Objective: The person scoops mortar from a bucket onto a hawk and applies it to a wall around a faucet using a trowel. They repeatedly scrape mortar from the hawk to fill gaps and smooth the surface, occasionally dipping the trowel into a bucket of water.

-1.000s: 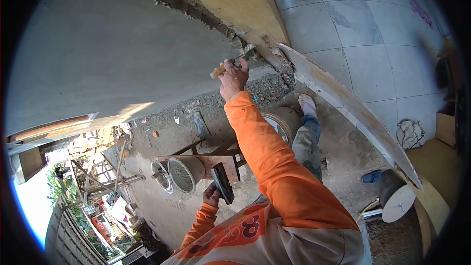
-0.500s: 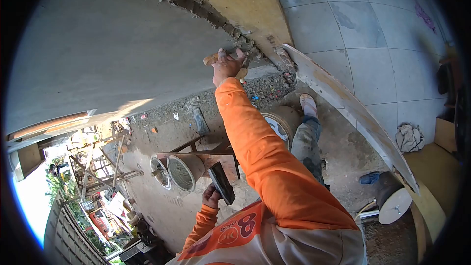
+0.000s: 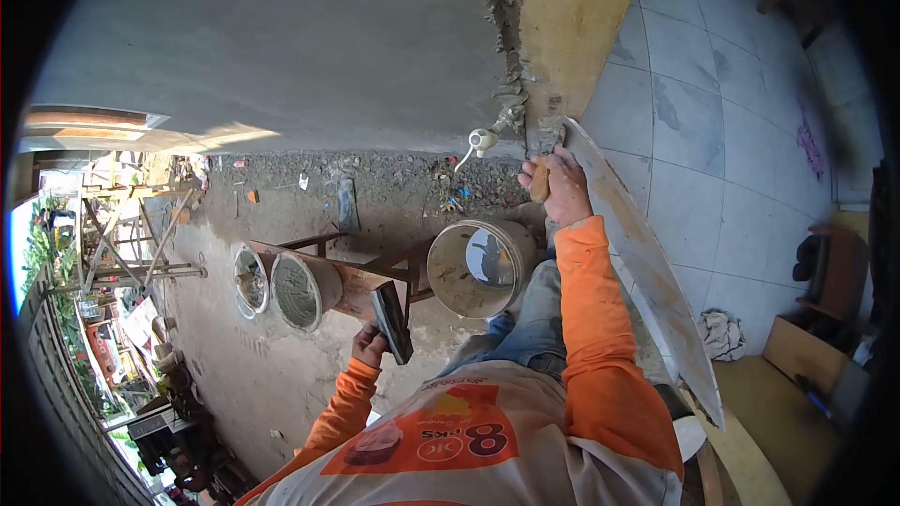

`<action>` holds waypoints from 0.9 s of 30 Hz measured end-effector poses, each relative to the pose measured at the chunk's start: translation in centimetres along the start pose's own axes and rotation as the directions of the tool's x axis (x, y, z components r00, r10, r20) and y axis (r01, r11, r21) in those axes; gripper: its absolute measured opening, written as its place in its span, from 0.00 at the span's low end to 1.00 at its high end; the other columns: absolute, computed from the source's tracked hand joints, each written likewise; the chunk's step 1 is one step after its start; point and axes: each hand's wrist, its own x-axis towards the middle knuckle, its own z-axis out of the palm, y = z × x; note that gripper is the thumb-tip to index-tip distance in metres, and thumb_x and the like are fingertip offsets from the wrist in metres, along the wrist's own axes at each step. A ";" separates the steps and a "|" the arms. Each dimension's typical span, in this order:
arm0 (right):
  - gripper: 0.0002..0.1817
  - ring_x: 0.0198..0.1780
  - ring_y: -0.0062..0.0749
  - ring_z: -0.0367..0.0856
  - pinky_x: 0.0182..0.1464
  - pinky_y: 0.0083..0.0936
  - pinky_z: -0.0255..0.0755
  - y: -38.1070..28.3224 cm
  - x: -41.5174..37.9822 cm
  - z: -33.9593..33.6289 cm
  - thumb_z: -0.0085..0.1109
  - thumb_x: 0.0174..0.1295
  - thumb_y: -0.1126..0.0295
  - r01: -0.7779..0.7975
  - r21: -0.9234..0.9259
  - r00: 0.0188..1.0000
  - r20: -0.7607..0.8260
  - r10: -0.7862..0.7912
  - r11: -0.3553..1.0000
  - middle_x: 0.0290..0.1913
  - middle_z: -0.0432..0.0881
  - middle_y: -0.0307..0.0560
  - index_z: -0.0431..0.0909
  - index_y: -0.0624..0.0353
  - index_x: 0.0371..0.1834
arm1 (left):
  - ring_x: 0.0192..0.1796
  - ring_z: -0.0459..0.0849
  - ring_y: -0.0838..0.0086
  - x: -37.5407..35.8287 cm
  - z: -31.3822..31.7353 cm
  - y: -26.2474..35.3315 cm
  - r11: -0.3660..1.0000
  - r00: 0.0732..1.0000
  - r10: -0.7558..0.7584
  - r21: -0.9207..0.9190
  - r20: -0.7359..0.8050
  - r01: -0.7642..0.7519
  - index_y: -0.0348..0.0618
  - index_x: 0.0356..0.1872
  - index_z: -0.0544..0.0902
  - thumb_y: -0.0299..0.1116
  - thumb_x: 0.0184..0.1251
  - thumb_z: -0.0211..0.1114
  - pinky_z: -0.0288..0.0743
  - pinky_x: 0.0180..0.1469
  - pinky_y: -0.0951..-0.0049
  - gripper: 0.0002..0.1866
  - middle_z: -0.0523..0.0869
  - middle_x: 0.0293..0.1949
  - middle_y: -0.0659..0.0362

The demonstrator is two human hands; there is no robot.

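Right hand [image 3: 565, 189] clamped on wooden handle [image 3: 540, 180], long axis upright. Left hand [image 3: 368, 345] grips trowel [image 3: 391, 320], blade pointing up.

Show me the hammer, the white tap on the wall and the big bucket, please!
hammer [image 3: 391, 321], head view, on its dark head.
white tap [image 3: 481, 141], head view, on its round knob.
big bucket [image 3: 450, 283], head view, on its outer wall.

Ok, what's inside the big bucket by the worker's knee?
The big bucket lies tilted with its mouth toward the camera. Its inside wall is pale, with a bright reflective patch at the bottom, perhaps water. The far side, behind its body and the knee, is hidden.
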 end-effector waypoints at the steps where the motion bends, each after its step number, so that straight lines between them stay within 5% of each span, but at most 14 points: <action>1: 0.20 0.37 0.37 0.75 0.40 0.41 0.78 -0.7 0.4 -0.3 0.46 0.60 0.77 -0.047 0.002 0.999 0.004 0.047 0.999 0.39 0.70 0.52 0.57 0.60 0.56 | 0.35 0.82 0.76 -0.1 -0.2 -0.9 1.000 1.000 0.002 -0.028 -0.008 -0.002 0.38 0.46 0.76 0.28 0.61 0.54 0.77 0.36 0.75 0.13 0.83 0.38 0.59; 5: 0.10 0.40 0.41 0.74 0.47 0.47 0.75 0.3 5.1 -0.3 0.46 0.58 0.78 -0.180 0.108 0.974 0.156 0.162 0.978 0.40 0.70 0.53 0.64 0.62 0.43 | 0.34 0.81 0.77 0.2 0.1 -2.5 1.000 1.000 -0.021 -0.011 -0.010 0.021 0.39 0.48 0.75 0.28 0.61 0.54 0.77 0.37 0.75 0.14 0.82 0.37 0.61; 9: 0.07 0.42 0.43 0.73 0.50 0.46 0.73 1.1 6.6 2.9 0.45 0.58 0.78 -0.147 0.224 0.984 0.135 0.119 0.964 0.41 0.69 0.55 0.65 0.68 0.38 | 0.34 0.80 0.78 0.3 1.0 -1.1 1.000 1.000 0.010 -0.016 0.011 -0.010 0.40 0.49 0.75 0.30 0.61 0.55 0.76 0.36 0.76 0.15 0.82 0.37 0.63; 19: 0.08 0.39 0.42 0.74 0.47 0.43 0.74 -0.6 7.3 5.0 0.44 0.60 0.77 -0.113 0.212 0.991 0.092 0.095 0.971 0.39 0.70 0.56 0.63 0.71 0.40 | 0.34 0.80 0.78 -0.4 0.7 -1.9 0.999 1.000 -0.008 -0.047 -0.016 0.008 0.39 0.49 0.74 0.33 0.62 0.57 0.75 0.35 0.77 0.15 0.82 0.37 0.62; 27: 0.07 0.39 0.40 0.74 0.46 0.38 0.75 -1.9 4.6 6.7 0.41 0.61 0.77 -0.053 0.240 0.973 0.229 -0.004 0.969 0.39 0.70 0.54 0.63 0.70 0.40 | 0.33 0.80 0.78 0.1 0.1 -2.6 0.998 0.999 0.028 -0.048 0.017 -0.027 0.39 0.47 0.75 0.26 0.60 0.52 0.75 0.35 0.77 0.13 0.81 0.36 0.62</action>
